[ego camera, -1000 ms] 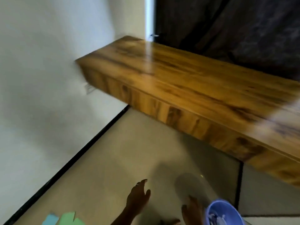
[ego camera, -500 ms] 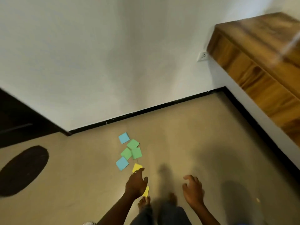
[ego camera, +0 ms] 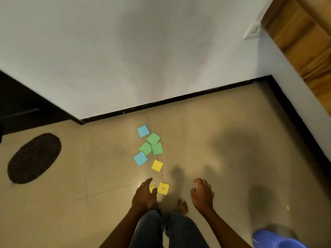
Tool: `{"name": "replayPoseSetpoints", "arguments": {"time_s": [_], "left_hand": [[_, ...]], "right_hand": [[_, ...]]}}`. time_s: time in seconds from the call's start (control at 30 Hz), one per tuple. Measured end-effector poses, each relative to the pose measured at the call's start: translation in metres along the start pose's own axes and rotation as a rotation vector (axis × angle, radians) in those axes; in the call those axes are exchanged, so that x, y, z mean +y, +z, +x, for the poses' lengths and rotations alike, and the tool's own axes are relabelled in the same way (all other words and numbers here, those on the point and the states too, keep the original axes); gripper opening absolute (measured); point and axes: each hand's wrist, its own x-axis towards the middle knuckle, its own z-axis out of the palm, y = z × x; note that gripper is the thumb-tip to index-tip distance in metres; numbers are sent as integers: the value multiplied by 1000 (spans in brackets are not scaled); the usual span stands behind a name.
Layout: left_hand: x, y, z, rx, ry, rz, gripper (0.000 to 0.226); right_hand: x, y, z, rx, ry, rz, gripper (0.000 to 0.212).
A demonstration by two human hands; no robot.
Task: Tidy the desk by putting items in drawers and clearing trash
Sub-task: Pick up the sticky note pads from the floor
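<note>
- Floor (ego camera: 223,133): beige tile, taking up the lower half of the view; black skirting along the wall.
- Notes: coloured paper squares scattered at centre. Blue note (ego camera: 143,130) lies at 12 o'clock of the cluster; three green notes (ego camera: 153,138) just below it, touching or overlapping one another; second blue (ego camera: 140,158) at 7 o'clock of the greens; yellow note (ego camera: 157,165) at 5 o'clock of the greens, apart from them.
- Marked yellow (ego camera: 163,188): nearer the feet, bearing a small red mark, too small to read.
- Partly hidden yellow (ego camera: 152,188): just beside the marked one, at its 9 o'clock, under the left fingers; it may be touched, cannot tell.
- Left hand (ego camera: 144,195): at 6 o'clock, low over the floor, fingers spread, holding nothing clearly.
- Right hand (ego camera: 202,194): at 5 o'clock, fingers curled loosely apart, empty, clear of all notes.
- Foot (ego camera: 181,207): bare, between the hands; dark trousers below.
- Mat (ego camera: 34,158): dark oval at 9 o'clock.
- Desk (ego camera: 304,42): wood, at 2 o'clock.
- Socket (ego camera: 253,31): white, on the wall beside the desk.
- Bin (ego camera: 274,239): blue rim, blurred, at 4 o'clock.
</note>
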Motion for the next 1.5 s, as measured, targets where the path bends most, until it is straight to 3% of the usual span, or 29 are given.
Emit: {"name": "replayPoseSetpoints", "arguments": {"time_s": [0.1,0.4,0.53,0.67,0.77,1.1,1.23,1.5], "left_hand": [[0,-17,11,-3,-30,4,50],[-45,-102,85,-136,139,57,50],[-85,-162,134,-178,192,243,49],[-125,-210,183,-240,158,388,51],[-140,-224,208,-274,134,357,49],[-120,-179,269,-370,267,389,44],[-120,-144,321,-384,241,405,49],[-143,-62,432,-371,236,490,46]], "right_hand": [[-15,11,8,3,9,-2,34],[-111,74,33,17,183,92,34],[-177,125,33,52,329,221,34],[-233,172,31,22,404,247,33],[-261,190,31,40,417,301,32],[-252,226,102,44,489,360,32],[-236,249,153,21,509,465,33],[-177,333,278,33,482,407,31]]}}
